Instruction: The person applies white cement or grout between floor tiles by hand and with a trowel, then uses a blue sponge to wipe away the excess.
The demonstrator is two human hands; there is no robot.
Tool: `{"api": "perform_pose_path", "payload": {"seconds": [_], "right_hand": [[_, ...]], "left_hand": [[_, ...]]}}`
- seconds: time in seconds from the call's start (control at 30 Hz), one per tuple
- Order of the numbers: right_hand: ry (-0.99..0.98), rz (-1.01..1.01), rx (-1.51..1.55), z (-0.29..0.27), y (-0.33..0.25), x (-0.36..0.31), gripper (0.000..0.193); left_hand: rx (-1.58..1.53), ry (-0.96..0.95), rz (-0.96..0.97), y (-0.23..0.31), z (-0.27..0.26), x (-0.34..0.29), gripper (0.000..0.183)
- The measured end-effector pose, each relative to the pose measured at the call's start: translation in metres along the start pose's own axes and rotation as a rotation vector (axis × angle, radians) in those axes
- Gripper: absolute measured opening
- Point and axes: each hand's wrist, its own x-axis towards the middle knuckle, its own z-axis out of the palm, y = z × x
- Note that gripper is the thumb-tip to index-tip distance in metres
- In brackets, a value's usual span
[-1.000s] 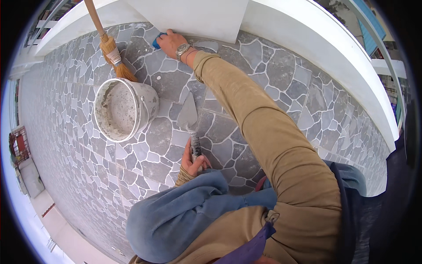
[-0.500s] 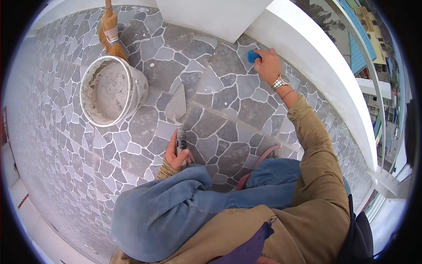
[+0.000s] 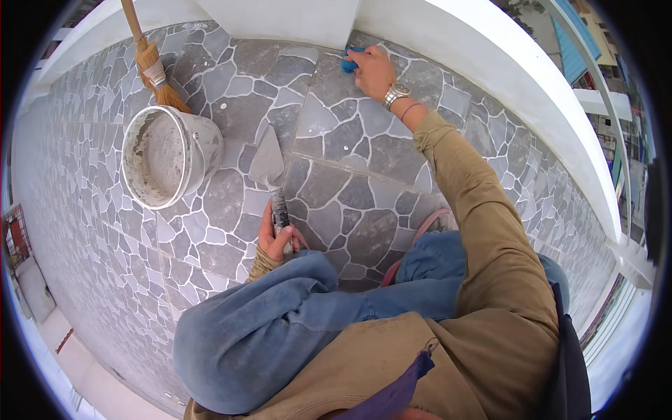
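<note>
My left hand is wrapped round the handle of a trowel near my raised knee. The trowel's pointed grey blade is directed away from me, over the tiles. Out at arm's length, my right hand grips a small blue sponge against the tiled floor, close to the foot of the white wall. My fingers cover part of the sponge. Left of the trowel stands a white bucket with grey, mortar-like material inside and smears on its wall.
A straw broom leans behind the bucket. A white block or pillar meets the low curved white wall at the far side. Along the right, beyond that wall, runs a metal railing. My bent legs in jeans are close in front.
My right hand has moved the blue sponge farther away and leftward, toward the corner by the white block. The left hand still holds the trowel. The whole view has shifted slightly.
</note>
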Motion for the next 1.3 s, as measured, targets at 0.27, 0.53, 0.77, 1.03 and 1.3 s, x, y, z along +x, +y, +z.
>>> {"api": "perform_pose_path", "payload": {"seconds": [0.27,0.53,0.77,1.03,1.3], "right_hand": [[0.256,0.001,-0.152,-0.009,0.026,0.021,0.030],[-0.094,-0.148,-0.061,-0.025,0.017,0.013,0.033],[-0.024,-0.004,-0.072,0.007,0.005,0.009,0.030],[0.318,0.107,-0.066,-0.029,0.006,-0.006,0.029],[-0.106,0.155,-0.079,-0.008,-0.047,-0.002,0.037]], "left_hand": [[-0.011,-0.037,0.026,0.001,0.009,0.004,0.081],[-0.031,-0.016,0.030,0.005,0.006,-0.002,0.082],[-0.016,-0.041,0.027,-0.008,0.002,0.005,0.077],[-0.043,-0.026,0.035,0.001,0.009,0.004,0.079],[-0.051,0.007,0.050,-0.007,-0.006,-0.003,0.080]]}}
